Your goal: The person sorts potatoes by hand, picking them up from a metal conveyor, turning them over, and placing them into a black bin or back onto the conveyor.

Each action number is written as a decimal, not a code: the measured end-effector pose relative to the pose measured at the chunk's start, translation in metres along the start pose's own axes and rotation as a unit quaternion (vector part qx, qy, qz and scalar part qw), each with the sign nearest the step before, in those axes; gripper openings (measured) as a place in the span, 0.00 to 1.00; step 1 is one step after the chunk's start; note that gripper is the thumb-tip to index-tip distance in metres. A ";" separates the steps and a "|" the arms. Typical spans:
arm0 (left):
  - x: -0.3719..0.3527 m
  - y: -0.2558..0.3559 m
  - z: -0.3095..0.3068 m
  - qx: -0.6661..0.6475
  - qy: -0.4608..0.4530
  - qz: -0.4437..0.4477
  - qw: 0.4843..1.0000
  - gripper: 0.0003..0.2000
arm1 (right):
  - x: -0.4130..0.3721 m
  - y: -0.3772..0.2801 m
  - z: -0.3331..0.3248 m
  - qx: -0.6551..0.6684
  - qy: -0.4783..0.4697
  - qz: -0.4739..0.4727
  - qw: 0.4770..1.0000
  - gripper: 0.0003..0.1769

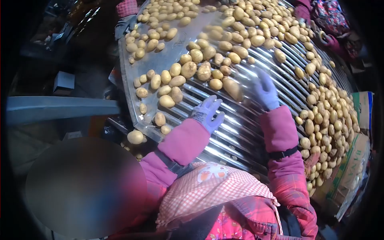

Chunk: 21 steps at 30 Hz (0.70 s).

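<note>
My left hand (207, 114), in a lavender knit glove, is held over the metal rollers with its fingers spread and nothing in it. Just beyond its fingertips lie several potatoes, among them a large brownish potato (232, 89) between my two hands. My right hand (265, 90), in the same kind of glove, is over the rollers to the right. Motion blurs its fingers somewhat, but they look stretched out, and no potato shows in it. To the left of my left hand, loose potatoes (167, 101) rest on the rollers and the adjoining metal sheet.
Potatoes are heaped along the right side (328, 124) and far end of the roller table (228, 132). A cardboard box (350, 172) stands at the right. Gloved hands of other people show at the far left (125, 26) and far right (330, 42). A grey bar (64, 106) extends leftward.
</note>
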<state>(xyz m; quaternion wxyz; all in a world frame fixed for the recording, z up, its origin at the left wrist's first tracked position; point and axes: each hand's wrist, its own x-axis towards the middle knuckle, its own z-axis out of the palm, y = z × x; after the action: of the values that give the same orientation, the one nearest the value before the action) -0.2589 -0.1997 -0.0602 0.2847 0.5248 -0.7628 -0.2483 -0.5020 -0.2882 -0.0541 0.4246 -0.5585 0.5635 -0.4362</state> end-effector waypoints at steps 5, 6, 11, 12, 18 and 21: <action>0.005 0.006 -0.009 -0.157 0.011 -0.105 0.982 0.17 | -0.061 0.006 -0.043 -0.170 -0.012 0.061 0.983 0.21; 0.004 0.009 -0.012 -0.238 -0.006 -0.181 0.954 0.16 | -0.073 0.002 -0.030 -0.178 -0.039 0.066 0.981 0.21; 0.003 -0.003 -0.014 -0.404 -0.006 -0.265 0.876 0.17 | -0.073 -0.040 0.026 -0.362 -0.059 0.033 0.930 0.24; 0.004 0.001 -0.022 -0.406 -0.007 -0.294 0.865 0.18 | -0.074 -0.047 0.032 -0.318 -0.090 0.016 0.944 0.24; 0.004 -0.009 -0.027 -0.471 0.010 -0.330 0.818 0.20 | -0.033 -0.046 0.043 -0.249 -0.029 0.003 0.968 0.27; 0.003 -0.016 -0.021 -0.516 0.020 -0.342 0.785 0.20 | -0.019 -0.051 0.085 -0.424 -0.074 -0.043 0.901 0.36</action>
<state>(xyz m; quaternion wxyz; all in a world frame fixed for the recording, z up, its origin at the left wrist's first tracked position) -0.2349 -0.2095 -0.0558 0.4246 0.5309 -0.2853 -0.6756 -0.4065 -0.2705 -0.0270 0.1689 -0.7403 0.6374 -0.1308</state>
